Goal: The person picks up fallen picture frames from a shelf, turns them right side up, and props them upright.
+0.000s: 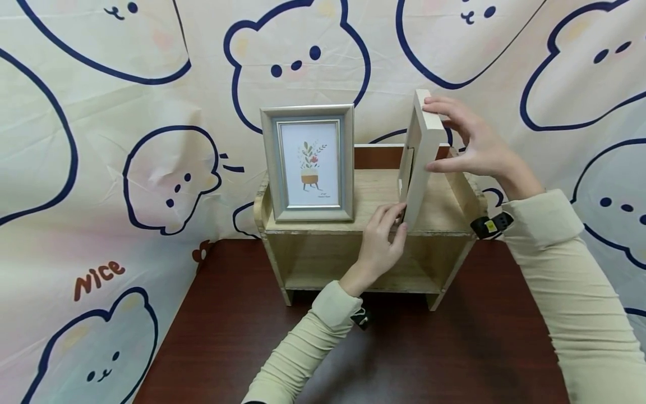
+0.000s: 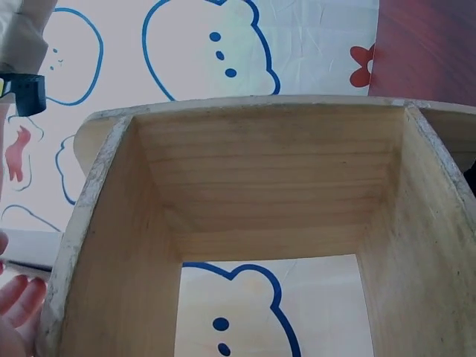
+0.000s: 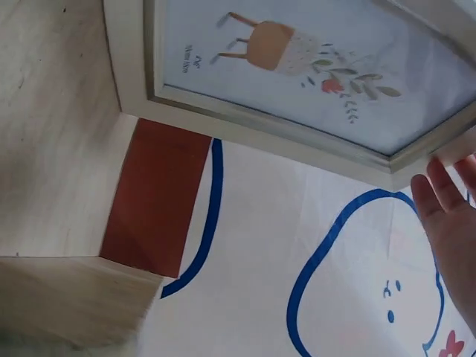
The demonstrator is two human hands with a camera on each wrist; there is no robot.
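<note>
A cream picture frame [image 1: 428,147] stands edge-on near the right end of a small wooden shelf's top board. My right hand [image 1: 474,137] holds it by the upper corner, fingers over the top edge and thumb against the side. Low on the same frame, my left hand [image 1: 381,247] grips its bottom part; some fingertips are hidden behind it. In the right wrist view the front of the picture frame [image 3: 297,82] shows a potted plant print. A silver-grey picture frame [image 1: 309,196] stands upright on the shelf's left side, facing me.
The wooden shelf [image 1: 360,261] has an open lower compartment and raised side panels. It stands on a dark red-brown table [image 1: 212,336]. Close behind hangs a pale cloth [image 1: 192,106] printed with cartoon bears.
</note>
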